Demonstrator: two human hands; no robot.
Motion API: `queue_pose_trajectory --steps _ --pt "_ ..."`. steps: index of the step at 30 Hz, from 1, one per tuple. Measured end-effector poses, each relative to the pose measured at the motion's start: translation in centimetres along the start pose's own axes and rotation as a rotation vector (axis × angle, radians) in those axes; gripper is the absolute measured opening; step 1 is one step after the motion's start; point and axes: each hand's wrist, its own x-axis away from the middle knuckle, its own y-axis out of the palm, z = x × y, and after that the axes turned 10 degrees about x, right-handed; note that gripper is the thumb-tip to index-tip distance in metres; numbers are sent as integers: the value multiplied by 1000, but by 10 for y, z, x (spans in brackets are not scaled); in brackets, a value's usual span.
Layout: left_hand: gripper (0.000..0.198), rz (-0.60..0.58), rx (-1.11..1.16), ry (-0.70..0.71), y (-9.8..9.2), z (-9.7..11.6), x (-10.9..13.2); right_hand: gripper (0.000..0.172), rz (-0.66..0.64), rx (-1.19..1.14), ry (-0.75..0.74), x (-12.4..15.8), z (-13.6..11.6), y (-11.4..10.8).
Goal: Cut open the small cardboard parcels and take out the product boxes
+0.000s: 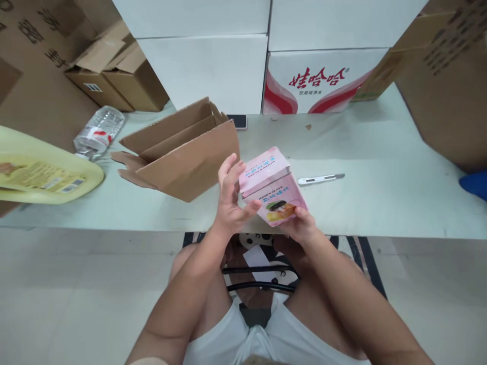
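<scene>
A small pink carton box (pixel 276 195) with blue lettering and a food picture is raised near the table's front edge. Its top looks closed. My right hand (pixel 300 225) grips the lower right corner, thumb on the front face and the other fingers hidden behind. On the other side, my left hand (pixel 232 197) straddles the left edge, fingertips by the top and thumb at the front. Just left of my left hand stands an open brown cardboard box (pixel 190 167), flaps up. A white utility knife (pixel 321 179) lies right of the pink box.
White cartons (pixel 201 76) are stacked at the back, one with red print (pixel 319 81). A yellow jug (pixel 45 167) and a clear plastic bottle (pixel 99 131) lie at left. Brown cartons (pixel 125 76) stand behind them. A dark phone-like device (pixel 239 121) lies behind the open box.
</scene>
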Motion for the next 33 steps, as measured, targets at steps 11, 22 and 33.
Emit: queue_pose_trajectory --steps 11,22,33 --pt "38 -29 -73 40 -11 3 -4 76 18 -3 36 -2 -6 16" --pt "45 -300 14 -50 -29 -12 -6 67 100 69 72 -6 -2 19" --pt "103 -143 519 -567 12 -28 15 60 71 17 35 -21 2 26"
